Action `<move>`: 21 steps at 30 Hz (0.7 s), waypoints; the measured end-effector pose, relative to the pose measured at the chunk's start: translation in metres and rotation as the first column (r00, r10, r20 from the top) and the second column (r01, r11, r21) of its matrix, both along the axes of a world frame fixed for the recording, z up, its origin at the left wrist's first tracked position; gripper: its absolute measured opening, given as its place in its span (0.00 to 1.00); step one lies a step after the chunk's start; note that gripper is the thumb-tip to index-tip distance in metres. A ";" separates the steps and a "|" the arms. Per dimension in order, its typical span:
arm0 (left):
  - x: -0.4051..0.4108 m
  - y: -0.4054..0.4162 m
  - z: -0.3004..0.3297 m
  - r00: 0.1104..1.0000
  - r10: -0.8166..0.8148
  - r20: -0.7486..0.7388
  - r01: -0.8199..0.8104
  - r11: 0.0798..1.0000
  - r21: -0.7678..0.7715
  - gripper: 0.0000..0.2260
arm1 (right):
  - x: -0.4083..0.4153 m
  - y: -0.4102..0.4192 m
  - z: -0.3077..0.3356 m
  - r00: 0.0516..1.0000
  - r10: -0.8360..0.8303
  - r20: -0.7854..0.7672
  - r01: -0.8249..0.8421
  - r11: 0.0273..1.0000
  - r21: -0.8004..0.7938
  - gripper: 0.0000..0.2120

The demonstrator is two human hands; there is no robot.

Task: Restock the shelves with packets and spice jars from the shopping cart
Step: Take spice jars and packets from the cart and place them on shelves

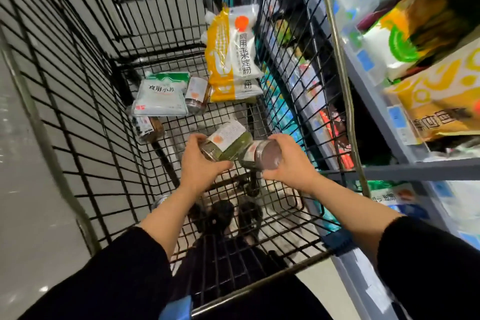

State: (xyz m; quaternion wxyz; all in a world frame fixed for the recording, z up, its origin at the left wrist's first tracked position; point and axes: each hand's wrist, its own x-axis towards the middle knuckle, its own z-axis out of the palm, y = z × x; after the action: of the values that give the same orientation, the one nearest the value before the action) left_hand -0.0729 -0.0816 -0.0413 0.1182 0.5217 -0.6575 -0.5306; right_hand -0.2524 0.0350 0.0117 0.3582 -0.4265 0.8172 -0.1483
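Left hand [198,163]: fingers curled round a spice jar with green contents [226,143], which lies tilted on its side above the cart floor.
Right hand [288,161]: fingers wrapped over a second spice jar with a dark end [262,154]; the two jars touch between the hands.
Shopping cart [85,122]: black wire basket, both hands inside it.
Left in the cart: a yellow-and-white starch packet [232,60] leaning at the far end, with another packet under it; a white packet with a green top [161,97]; one jar [197,95] just beside that packet, another jar [149,126] at its near edge.
Shelves [420,169]: to the right, touching the cart side, stocked with blurred packets.
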 end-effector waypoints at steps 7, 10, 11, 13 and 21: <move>-0.021 -0.048 0.088 0.930 0.097 -0.355 -0.088 0.995 0.040 0.30 | -0.007 -0.025 0.090 0.959 -0.205 0.195 0.270 0.864 -0.425 0.28; -0.029 -0.056 0.123 0.890 0.064 -0.451 -0.028 0.996 0.086 0.21 | -0.022 -0.024 0.122 0.907 -0.329 0.265 0.420 0.767 -0.486 0.28; -0.032 -0.057 0.133 0.873 0.045 -0.485 -0.004 0.996 0.085 0.20 | -0.027 -0.022 0.132 0.889 -0.377 0.258 0.457 0.732 -0.506 0.26; -0.037 -0.058 0.155 0.843 -0.009 -0.538 0.061 0.995 0.080 0.24 | -0.036 -0.014 0.153 0.861 -0.448 0.240 0.499 0.657 -0.565 0.18; -0.084 -0.026 0.241 0.694 -0.294 -0.658 0.372 0.928 -0.023 0.38 | -0.049 0.066 0.230 0.770 -0.575 0.277 0.575 0.436 -0.692 0.03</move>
State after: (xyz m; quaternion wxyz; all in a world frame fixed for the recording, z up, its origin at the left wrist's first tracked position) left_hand -0.1568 -0.1078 0.1998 0.2114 0.1825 -0.6279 -0.7265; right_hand -0.3009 0.1008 0.2419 0.0790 -0.2303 0.7766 -0.5810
